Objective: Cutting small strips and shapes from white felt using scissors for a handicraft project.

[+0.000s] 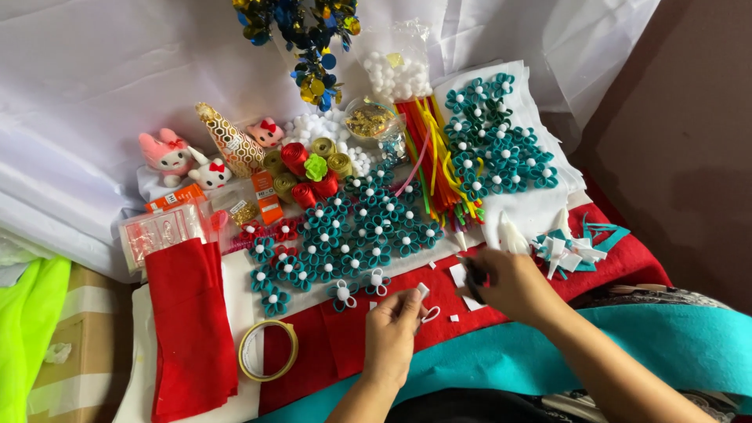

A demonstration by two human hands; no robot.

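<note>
White cloth [94, 86] carries red felt [192, 329], teal flowers [352, 235] and tape roll [268, 350].

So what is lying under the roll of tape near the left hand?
The roll of tape rests partly on white felt and partly on red felt, visible through its open centre. What lies beneath those sheets is covered.

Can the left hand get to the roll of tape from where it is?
Probably yes. The left hand holds a small white strip, and the roll of tape lies flat on the felt just beside it, with nothing between.
</note>
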